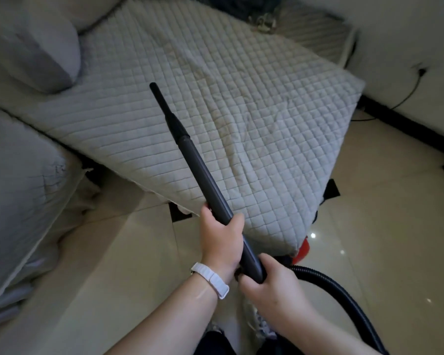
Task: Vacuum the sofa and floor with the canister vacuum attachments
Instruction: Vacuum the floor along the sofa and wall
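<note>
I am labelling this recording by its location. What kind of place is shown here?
Probably a living room in a home. A sofa with a quilted cover and a loose grey cushion stands on a glossy tiled floor, and a vacuum wand points toward it.

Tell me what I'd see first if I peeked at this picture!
The long black vacuum tube jumps out, slanting up through the middle, in the grip of the left hand and, just below it, the right hand at its lower end. Behind it spreads the pale quilted sofa cover, filling the upper middle. A black ribbed hose curls away at the lower right.
</note>
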A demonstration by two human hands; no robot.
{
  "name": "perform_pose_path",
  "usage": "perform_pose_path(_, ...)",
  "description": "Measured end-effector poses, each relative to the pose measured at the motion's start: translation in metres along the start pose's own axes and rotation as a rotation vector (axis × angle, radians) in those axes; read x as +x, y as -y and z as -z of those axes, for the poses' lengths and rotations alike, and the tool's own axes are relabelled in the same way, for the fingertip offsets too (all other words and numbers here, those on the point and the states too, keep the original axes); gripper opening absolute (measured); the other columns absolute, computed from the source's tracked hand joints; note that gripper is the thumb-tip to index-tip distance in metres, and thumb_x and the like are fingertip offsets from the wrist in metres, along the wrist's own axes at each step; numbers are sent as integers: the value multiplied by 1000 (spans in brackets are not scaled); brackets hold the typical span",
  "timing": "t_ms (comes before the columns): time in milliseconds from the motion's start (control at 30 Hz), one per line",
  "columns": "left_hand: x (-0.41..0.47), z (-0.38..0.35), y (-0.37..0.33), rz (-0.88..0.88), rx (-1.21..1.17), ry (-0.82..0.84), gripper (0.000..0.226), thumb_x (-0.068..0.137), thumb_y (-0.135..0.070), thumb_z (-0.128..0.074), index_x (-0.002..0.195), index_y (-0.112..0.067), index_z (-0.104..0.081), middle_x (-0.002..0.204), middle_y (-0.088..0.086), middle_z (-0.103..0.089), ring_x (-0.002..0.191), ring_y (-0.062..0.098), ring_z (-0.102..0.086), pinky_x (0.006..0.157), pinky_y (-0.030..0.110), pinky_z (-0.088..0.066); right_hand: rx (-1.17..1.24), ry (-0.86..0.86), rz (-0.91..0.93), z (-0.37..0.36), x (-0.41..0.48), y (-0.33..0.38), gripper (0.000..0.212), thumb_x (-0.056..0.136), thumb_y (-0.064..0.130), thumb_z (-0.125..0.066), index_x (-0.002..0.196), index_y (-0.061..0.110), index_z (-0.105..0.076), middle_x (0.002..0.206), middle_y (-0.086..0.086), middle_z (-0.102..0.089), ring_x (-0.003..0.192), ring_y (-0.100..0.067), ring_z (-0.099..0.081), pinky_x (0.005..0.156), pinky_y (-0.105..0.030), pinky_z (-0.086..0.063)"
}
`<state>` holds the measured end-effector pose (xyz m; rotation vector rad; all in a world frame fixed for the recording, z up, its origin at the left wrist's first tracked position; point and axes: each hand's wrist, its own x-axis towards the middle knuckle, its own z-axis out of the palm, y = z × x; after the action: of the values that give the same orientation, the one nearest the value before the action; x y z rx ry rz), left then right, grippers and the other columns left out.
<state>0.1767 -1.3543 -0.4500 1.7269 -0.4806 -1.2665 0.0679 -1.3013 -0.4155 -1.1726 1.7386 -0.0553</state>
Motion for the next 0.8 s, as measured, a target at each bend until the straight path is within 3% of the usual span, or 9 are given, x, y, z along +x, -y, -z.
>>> perform_pose_path(167,-31,-51,3,27,56,94,27,82,-6,-65,103,-17,-52,76,-1,-62,62,15,-59,58,29,-51,109,7,-91,41,-17,-33,6,73,33,-63,72,33,-57,54,12,-58,50,-10,-53,56,-34,-52)
perform_pose_path(300,-49,-94,13,37,117,129,26,82,-7,-63,102,-18,-51,74,-3,-60,58,12,-57,54,23,-47,150,11,-128,75,-19,-64,8,75,31,-63,75,26,-58,55,7,-55,52,-13,-54,62,-43,-59)
perform_pose_path(433,-72,-153,21,41,174,155,26,80,-12,-65,99,-23,-51,75,-2,-61,63,20,-61,59,32,-49,213,5,-128,119,-20,-104,10,80,33,-63,76,26,-56,56,7,-54,52,-14,-54,58,-34,-53)
perform_pose_path(600,-124,-243,35,82,159,218,27,84,-6,-63,104,-16,-48,73,10,-61,53,15,-58,49,29,-50,282,-22,-147,187,-32,-173,15,82,37,-62,73,29,-52,59,8,-54,53,-15,-55,57,-31,-51)
perform_pose_path(667,-146,-279,48,102,185,256,27,81,-10,-64,100,-18,-47,76,13,-60,57,19,-59,52,36,-54,311,-34,-178,213,-40,-206,15,82,39,-61,75,29,-53,59,7,-55,54,-16,-57,58,-29,-50)
perform_pose_path(733,-169,-315,60,100,249,293,27,76,-16,-64,95,-20,-45,79,16,-59,62,26,-60,59,48,-58,321,-42,-222,238,-47,-239,17,79,43,-59,82,27,-57,62,6,-57,57,-18,-62,61,-32,-54)
perform_pose_path(800,-192,-349,70,70,305,325,26,80,-12,-64,97,-18,-45,79,15,-58,64,25,-60,59,43,-56,331,-56,-267,259,-52,-273,26,71,50,-55,83,27,-56,64,4,-60,64,-24,-69,69,-38,-60)
